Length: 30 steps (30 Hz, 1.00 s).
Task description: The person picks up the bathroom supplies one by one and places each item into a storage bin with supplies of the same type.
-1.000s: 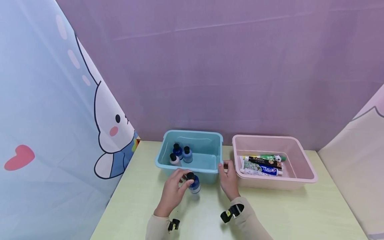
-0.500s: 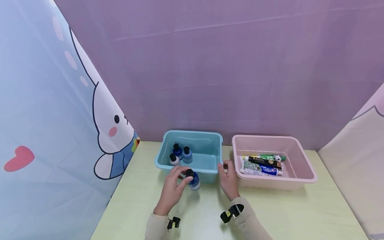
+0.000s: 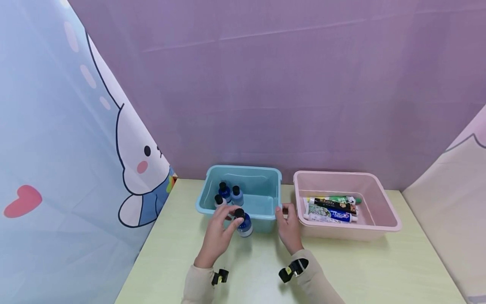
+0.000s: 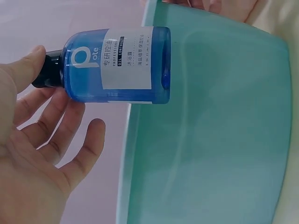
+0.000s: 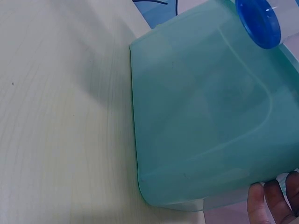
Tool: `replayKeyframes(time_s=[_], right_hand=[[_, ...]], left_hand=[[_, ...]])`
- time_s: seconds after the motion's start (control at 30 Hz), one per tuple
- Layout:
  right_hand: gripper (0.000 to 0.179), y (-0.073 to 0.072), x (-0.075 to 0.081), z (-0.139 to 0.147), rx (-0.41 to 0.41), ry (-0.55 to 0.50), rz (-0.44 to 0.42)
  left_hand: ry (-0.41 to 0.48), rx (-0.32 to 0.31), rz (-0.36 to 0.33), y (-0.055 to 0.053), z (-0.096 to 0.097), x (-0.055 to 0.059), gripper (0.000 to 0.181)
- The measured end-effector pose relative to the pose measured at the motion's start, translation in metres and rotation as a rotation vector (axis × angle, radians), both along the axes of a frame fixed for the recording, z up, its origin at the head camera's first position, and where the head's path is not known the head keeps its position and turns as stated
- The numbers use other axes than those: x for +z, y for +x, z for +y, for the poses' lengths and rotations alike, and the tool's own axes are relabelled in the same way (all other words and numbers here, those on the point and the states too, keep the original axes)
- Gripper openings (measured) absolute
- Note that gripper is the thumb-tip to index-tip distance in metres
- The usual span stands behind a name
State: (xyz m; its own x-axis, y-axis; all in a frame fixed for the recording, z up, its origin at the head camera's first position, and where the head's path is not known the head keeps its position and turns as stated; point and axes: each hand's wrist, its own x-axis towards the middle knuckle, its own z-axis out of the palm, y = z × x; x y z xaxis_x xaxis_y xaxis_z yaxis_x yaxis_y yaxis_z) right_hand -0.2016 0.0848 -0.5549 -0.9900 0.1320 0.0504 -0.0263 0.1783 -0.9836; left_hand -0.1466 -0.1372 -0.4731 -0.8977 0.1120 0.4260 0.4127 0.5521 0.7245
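My left hand (image 3: 214, 238) pinches the black cap of a blue body wash bottle (image 3: 245, 227) between thumb and fingers. The bottle hangs in front of the near wall of the light blue plastic bin (image 3: 263, 223), raised off the table. In the left wrist view its white label (image 4: 127, 58) faces the camera. At the bin's near right corner, my right hand (image 3: 290, 230) grips the rim, with the thumb on the near side. Inside the bin, at its left, stand a dark blue bottle (image 3: 225, 194), a paler blue bottle (image 3: 238, 198) and a whitish bottle (image 3: 219, 202), partly hidden by my left hand.
To the right stands a pink bin (image 3: 364, 234) holding several toothpaste tubes (image 3: 334, 211). Both bins sit on a pale wooden table (image 3: 402, 270), close to the purple cloth (image 3: 281, 84) behind. A printed blue cloth (image 3: 68, 139) hangs at the left.
My left hand has lifted the body wash bottle and carried it slightly forward, nearer the light blue bin's front rim. The right hand has stayed at the corner.
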Motion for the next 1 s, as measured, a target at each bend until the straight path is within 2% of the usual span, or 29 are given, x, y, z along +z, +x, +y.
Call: replayKeyframes(time_s=[0.5,0.83,1.0], right_hand=[[0.028,0.0,0.0,-0.001,-0.004,0.005,0.009],[0.031,0.001,0.0,-0.001,0.003,0.01,0.002],[0.029,0.002,0.002,-0.002,0.0,0.012,-0.004]], left_hand=[[0.024,-0.047,0.056,-0.009,-0.001,0.014,0.03],[0.013,-0.068,0.126,-0.016,-0.004,0.025,0.03],[0.012,-0.075,0.128,-0.02,-0.005,0.03,0.03]])
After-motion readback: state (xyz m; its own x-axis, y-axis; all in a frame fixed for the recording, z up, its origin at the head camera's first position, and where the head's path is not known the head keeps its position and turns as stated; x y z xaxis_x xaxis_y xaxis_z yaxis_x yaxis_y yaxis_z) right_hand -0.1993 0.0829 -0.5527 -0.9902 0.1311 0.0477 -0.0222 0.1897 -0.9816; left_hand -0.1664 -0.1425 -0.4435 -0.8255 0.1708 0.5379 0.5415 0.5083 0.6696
